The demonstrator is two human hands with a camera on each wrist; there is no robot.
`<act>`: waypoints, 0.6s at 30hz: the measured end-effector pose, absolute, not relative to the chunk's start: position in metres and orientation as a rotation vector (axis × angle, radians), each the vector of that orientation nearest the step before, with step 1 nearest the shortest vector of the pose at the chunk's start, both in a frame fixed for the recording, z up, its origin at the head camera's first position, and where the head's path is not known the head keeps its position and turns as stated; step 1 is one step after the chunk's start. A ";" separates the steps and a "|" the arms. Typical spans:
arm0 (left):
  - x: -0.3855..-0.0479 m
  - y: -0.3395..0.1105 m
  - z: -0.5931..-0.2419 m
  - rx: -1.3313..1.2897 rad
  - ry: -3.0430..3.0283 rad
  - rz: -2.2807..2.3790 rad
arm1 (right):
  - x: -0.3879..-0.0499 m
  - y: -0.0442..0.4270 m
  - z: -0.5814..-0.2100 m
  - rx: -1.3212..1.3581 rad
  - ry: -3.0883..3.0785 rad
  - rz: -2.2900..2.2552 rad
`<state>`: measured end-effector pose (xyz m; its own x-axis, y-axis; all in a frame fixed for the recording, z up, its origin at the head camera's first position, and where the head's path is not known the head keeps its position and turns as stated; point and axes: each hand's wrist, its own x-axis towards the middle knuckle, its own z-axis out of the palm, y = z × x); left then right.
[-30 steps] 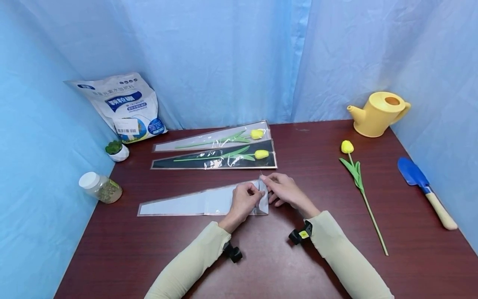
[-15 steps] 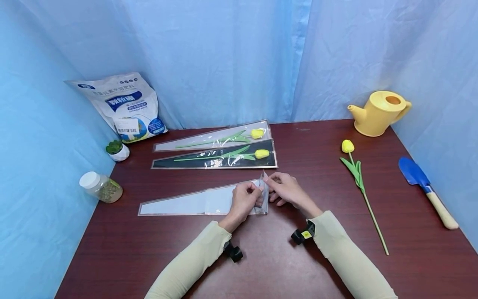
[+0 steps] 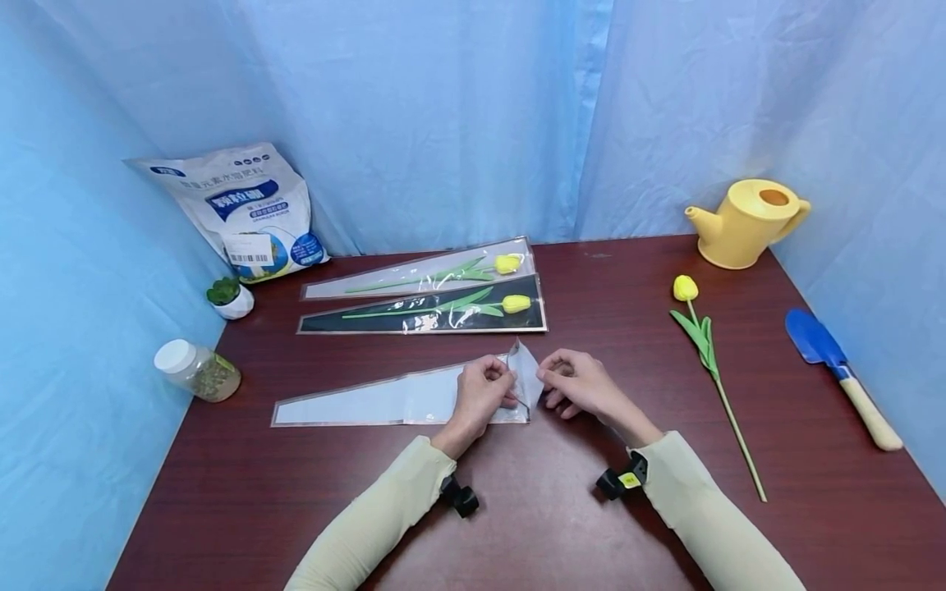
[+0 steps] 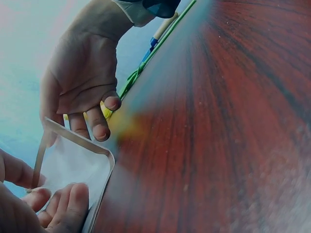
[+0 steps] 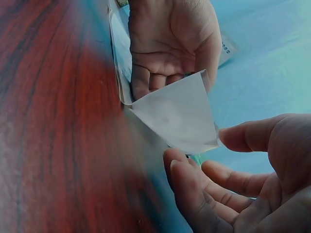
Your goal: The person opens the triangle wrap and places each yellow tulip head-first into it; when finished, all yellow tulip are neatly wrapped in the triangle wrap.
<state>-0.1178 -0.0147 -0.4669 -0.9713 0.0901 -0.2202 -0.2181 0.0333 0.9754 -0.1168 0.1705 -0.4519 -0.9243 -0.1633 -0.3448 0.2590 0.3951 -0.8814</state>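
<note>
A tapered flower sleeve [image 3: 377, 400] with a pale backing lies across the middle of the table. My left hand [image 3: 479, 398] pinches its wide end between thumb and fingers, as the left wrist view shows with the sleeve's edge [image 4: 39, 165]. The clear flap [image 5: 177, 114] at that end stands up, bent over to the right. My right hand [image 3: 584, 387] has its thumb [image 5: 248, 136] at the flap's corner, the other fingers bent just below it; the contact looks light. Farther back lie two filled sleeves, one grey [image 3: 414, 279] and one black [image 3: 384, 322], each with a yellow tulip.
A loose yellow tulip [image 3: 702, 349] lies on the right, beside a blue trowel [image 3: 838, 369]. Behind them stands a yellow watering can [image 3: 742, 230]. On the left are a fertilizer bag [image 3: 251, 213], a small potted plant [image 3: 232, 300] and a jar [image 3: 199, 373] tipped over.
My right hand has moved right and slightly down, and the flap has swung over to the right with it. My left hand has stayed at the sleeve's wide end.
</note>
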 end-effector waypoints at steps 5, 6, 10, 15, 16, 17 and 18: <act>-0.118 -0.015 -0.469 -0.124 2.117 2.023 | -0.116 0.173 -0.454 0.093 2.293 -1.549; -0.118 -0.015 -0.469 -0.126 2.125 2.016 | -0.116 0.173 -0.455 0.085 2.301 -1.543; -0.118 -0.015 -0.471 -0.128 2.152 2.001 | -0.117 0.175 -0.458 0.077 2.341 -1.519; -0.118 -0.016 -0.473 -0.112 2.168 2.011 | -0.119 0.177 -0.462 0.078 2.378 -1.489; -0.119 -0.016 -0.473 -0.111 2.164 2.018 | -0.119 0.177 -0.462 0.081 2.383 -1.484; -0.119 -0.016 -0.473 -0.112 2.156 2.025 | -0.119 0.177 -0.462 0.084 2.387 -1.481; -0.119 -0.016 -0.474 -0.116 2.147 2.032 | -0.119 0.178 -0.462 0.085 2.391 -1.477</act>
